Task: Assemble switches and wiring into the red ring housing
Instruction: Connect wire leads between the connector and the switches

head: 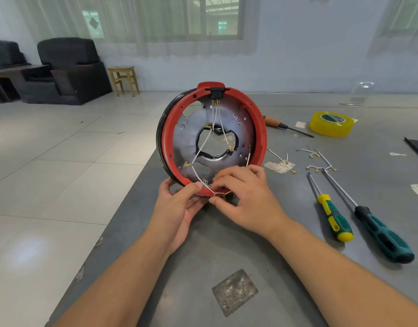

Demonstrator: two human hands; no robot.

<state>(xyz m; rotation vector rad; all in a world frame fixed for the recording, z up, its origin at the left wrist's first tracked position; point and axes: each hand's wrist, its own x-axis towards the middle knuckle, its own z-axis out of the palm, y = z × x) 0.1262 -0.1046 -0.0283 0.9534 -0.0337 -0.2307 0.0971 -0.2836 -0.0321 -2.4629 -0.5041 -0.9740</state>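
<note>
At the table's (227, 244) near edge, the red ring housing (258, 128) stands tilted upright; left hand (177, 208) grips its lower rim, right hand (245, 199) pinches the white wires' (201, 147) brass terminals there. Tugging could unseat the top switch (216, 92) leads

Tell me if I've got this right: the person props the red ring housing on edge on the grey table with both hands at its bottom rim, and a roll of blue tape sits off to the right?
Nearly. The tape roll is yellow, not blue, as the head view shows. The rest holds: the red ring housing stands on edge on the grey table, with the left hand and right hand at its bottom rim.
</note>
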